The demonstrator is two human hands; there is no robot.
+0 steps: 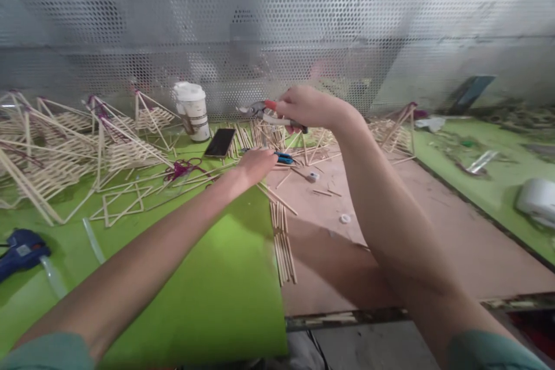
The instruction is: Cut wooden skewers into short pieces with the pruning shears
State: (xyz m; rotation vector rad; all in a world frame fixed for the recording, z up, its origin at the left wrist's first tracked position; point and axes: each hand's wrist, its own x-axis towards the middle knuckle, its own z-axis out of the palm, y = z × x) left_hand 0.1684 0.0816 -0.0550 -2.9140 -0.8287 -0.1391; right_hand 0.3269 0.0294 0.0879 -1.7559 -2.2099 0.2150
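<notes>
My right hand [303,107], raised above the back of the table, is closed around pruning shears [277,119] with a red part and pale handles. Their blades point left. Lower and to the left, my left hand [258,165] reaches down to the tabletop, by a tool with blue handles [284,158] that sticks out beyond it. Its fingertips are hidden, so whether it grips that tool does not show. Thin wooden sticks [284,243] lie in a row in front of it, and more sticks [264,136] lie behind.
Stick frames [117,144] tied with purple thread crowd the left. A lidded paper cup [191,111], a phone [219,143] and purple thread [184,169] are at the back. A blue glue gun [21,253] lies front left, a white roll [537,201] far right. A perforated metal screen [277,23] stands behind.
</notes>
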